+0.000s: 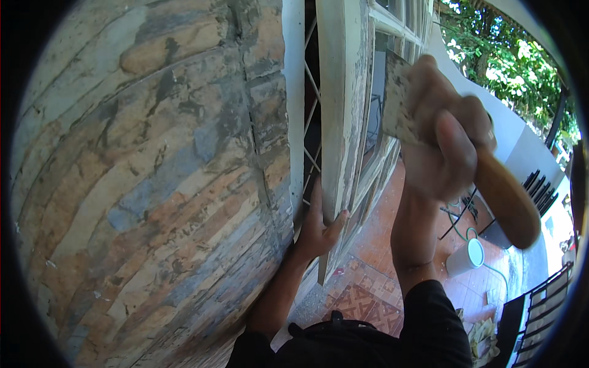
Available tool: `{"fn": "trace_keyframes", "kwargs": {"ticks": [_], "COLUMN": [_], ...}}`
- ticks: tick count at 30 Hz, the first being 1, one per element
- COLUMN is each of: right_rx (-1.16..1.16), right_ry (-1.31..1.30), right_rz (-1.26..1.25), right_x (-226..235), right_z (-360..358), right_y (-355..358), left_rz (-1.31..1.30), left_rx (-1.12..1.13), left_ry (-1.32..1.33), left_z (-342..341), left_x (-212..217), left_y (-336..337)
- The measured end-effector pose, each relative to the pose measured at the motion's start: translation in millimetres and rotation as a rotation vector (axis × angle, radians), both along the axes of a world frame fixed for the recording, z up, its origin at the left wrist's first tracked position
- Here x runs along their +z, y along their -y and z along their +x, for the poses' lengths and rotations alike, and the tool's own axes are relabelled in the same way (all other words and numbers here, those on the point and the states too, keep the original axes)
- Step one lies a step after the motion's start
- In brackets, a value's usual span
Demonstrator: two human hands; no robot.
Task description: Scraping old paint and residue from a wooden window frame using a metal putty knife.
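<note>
My right hand (451,132), raised and slightly blurred, is closed around a putty knife (399,101). Its flat, stained metal blade points left toward the window, and the wooden handle (506,199) sticks out below my fist to the right. Whether the blade touches the frame I cannot tell. Lower down, my left hand (322,227) grips the edge of a white window sash (337,122), thumb on one side and fingers going behind it. The sash stands swung out, with worn, flaking paint and glass panes between its bars.
A stone-clad wall (178,165) fills the left side. Behind the sash gap shows a diagonal metal grille (311,73). On the tiled floor (368,276) stand a white bucket (466,257) and a green hose (472,233). A black metal railing (540,306) lies at lower right; trees are beyond.
</note>
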State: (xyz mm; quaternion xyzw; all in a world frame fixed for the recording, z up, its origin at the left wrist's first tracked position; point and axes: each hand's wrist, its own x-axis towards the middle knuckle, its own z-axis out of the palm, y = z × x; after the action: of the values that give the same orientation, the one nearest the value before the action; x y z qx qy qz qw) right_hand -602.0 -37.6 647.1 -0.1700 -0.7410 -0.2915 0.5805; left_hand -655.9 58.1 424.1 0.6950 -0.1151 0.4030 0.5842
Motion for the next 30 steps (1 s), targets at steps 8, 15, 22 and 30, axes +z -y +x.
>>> {"fn": "trace_keyframes", "kwargs": {"ticks": [8,15,22,30], "right_rx": [0.104,-0.266,-0.128,0.243], "right_ry": [0.096,0.009,0.032,0.015], "right_rz": [0.020,0.216,-0.112,-0.013], "right_x": [-2,-16,-13,-9], "right_z": [-4,5,5,9], "right_y": [5,-5,7,6], "left_rz": [0.092,0.039,0.009,0.089], "left_rx": [0.043,0.022,0.015,0.038], "left_ry": [-0.024,0.000,0.004,0.000], "left_z": [7,1,-2,6], "left_x": [-8,-3,-3,-3], "left_y": [-6,-1,-3,-1]}}
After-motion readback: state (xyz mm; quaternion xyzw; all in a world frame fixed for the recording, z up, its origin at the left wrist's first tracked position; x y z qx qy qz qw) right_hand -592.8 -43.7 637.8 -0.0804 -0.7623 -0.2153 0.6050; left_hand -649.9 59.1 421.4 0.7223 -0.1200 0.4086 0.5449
